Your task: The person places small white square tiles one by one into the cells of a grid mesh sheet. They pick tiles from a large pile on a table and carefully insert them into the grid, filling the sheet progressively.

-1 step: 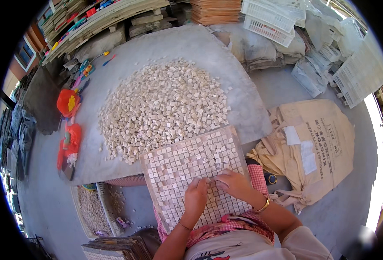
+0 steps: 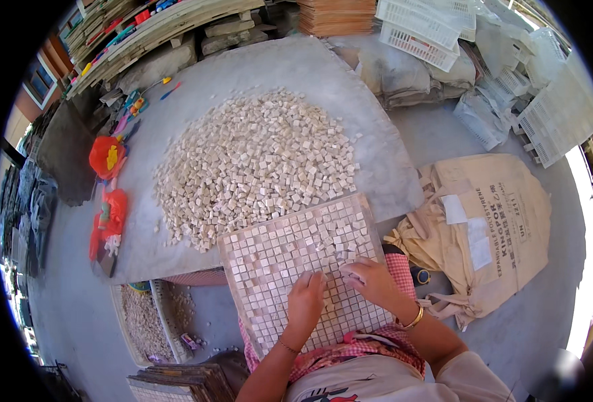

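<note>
Right hand (image 2: 375, 283) has parted from left hand (image 2: 305, 301); fingers (image 2: 355, 271) curled nearly together, grip unclear. Nearly square tile tray (image 2: 370, 225) over the lap (image 2: 380, 340), far edge slanting away rightward; hands hide part.

Bright daylight burns a ground strip (image 2: 580, 251) white at far right — straight lines bend toward the blackened edges.

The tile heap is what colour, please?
The tile heap is whitish beige, best seen in the head view.

Grey floor (image 2: 68, 321), reddish wall (image 2: 29, 107), white-framed window (image 2: 39, 80) (far left).
</note>
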The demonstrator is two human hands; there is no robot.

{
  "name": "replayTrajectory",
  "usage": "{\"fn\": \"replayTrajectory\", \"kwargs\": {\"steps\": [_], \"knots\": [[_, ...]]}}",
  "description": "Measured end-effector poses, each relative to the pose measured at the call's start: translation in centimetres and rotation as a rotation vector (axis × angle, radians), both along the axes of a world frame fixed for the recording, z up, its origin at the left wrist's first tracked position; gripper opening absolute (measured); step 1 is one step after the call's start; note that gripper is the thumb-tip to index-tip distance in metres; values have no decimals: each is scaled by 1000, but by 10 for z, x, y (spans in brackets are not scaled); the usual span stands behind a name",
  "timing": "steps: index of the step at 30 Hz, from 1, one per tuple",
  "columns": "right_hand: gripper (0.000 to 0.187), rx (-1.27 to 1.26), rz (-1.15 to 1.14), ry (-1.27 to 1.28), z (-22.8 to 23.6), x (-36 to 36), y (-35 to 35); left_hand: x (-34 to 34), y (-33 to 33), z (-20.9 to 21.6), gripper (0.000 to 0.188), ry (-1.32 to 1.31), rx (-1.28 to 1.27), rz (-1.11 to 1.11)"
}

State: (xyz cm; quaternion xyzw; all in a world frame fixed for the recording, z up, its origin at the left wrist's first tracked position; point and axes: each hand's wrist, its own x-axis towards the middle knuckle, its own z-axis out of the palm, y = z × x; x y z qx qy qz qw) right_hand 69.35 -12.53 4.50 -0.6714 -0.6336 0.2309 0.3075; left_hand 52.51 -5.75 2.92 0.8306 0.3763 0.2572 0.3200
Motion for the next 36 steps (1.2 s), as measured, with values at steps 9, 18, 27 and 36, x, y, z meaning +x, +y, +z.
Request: {"fn": "replayTrajectory", "kwargs": {"steps": [9, 18, 27, 36], "knots": [[16, 48, -86, 16, -11, 20, -16, 11, 1, -1, 7, 200, 162, -56], [13, 33, -65, -75, -10, 15, 9, 16, -1, 6, 9, 272, 130, -8], [13, 99, -199, 211, -9, 27, -2, 44, 15, 5, 8, 136, 134, -112], [14, 73, -88, 119, -3, 5, 2, 8, 48, 33, 5, -345, -625, 94]]}}
